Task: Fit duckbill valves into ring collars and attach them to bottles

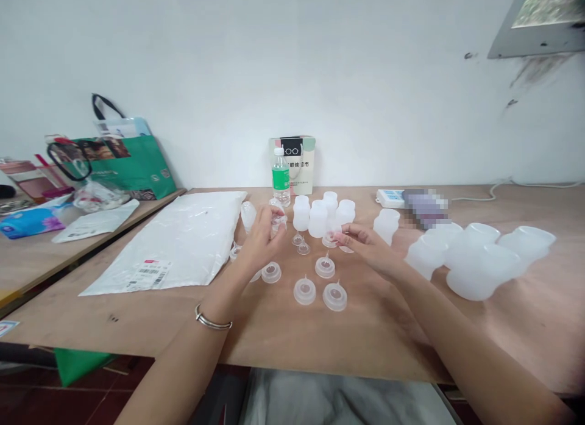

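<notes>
My left hand (266, 237), with a metal bangle on its wrist, is closed around a clear plastic cap (276, 220). The fingers of my right hand (364, 244) are pinched together at a small translucent piece (336, 231), whose shape I cannot make out. Below and between the hands lie several frosted ring lids with a thin tip standing up, among them a lid (304, 290) and another lid (335, 296). Two small clear nipples sit nearby, one a nipple (303, 247). Behind them stand several frosted white bottles (319, 219).
More white bottles (484, 269) stand at the right. A white mailing bag (178, 236) lies left. At the back are a water bottle (280, 180), a paper bag (301, 169) and a power strip (390, 198). A green bag (132, 169) is on the far-left table.
</notes>
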The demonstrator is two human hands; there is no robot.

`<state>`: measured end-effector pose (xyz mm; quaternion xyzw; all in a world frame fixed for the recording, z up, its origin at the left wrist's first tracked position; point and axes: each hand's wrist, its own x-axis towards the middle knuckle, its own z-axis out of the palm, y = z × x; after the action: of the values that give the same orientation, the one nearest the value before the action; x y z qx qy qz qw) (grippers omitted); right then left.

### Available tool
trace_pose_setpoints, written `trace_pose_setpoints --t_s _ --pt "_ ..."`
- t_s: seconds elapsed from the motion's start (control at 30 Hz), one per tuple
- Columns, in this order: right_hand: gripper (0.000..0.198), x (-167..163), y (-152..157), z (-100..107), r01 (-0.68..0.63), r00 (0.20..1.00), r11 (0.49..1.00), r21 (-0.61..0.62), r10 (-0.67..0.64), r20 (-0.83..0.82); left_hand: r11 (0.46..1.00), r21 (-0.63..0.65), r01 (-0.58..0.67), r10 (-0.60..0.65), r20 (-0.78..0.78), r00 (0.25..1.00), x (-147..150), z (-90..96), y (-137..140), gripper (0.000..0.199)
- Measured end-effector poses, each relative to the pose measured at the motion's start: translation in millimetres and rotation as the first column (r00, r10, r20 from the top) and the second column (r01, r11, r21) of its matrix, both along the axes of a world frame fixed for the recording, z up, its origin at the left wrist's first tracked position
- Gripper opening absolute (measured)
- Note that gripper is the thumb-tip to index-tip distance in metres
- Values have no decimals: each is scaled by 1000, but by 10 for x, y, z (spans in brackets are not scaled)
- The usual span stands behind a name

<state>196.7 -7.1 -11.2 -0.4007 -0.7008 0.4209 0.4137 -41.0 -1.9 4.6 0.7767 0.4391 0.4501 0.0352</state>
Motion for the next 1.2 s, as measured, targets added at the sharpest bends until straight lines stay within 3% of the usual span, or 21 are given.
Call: trace_pose_setpoints --t_s 0.13,0.23,0.3,0.4,0.5,0.67,0.83,1.07,1.2 --pt "24 -79 -11 -83 -153 937 976 -158 92 -337 964 -109 242 -231 100 968 90 -38 -74 26" --pt "29 -126 -23 -132 -247 867 935 -253 96 -490 862 -212 460 -390 301 870 139 -85 -108 33" --pt "32 -163 -41 -141 -311 832 910 -275 121 -541 820 -235 522 -427 358 830 162 -114 -130 26" --pt "28 -233 -75 -149 -407 793 877 -256 200 -576 866 -203 457 -409 239 881 188 -146 -161 14" --pt "26 -297 -104 -168 -469 772 843 -265 246 -586 931 -90 352 -345 89 934 205 -161 -176 12" --pt "36 -359 -146 -196 -506 780 808 -302 278 -561 970 -37 239 -241 -53 969 209 -133 -183 13" --pt "32 -399 -158 -207 -495 777 819 -291 268 -570 984 32 175 -170 -117 979 225 -87 -197 13" --pt "26 -433 -142 -245 -457 764 838 -299 198 -614 992 -8 125 -125 -75 989 247 -105 -200 17" --pt "25 -460 -136 -244 -388 770 868 -310 121 -626 988 87 130 -121 -100 988 247 -89 -221 20"
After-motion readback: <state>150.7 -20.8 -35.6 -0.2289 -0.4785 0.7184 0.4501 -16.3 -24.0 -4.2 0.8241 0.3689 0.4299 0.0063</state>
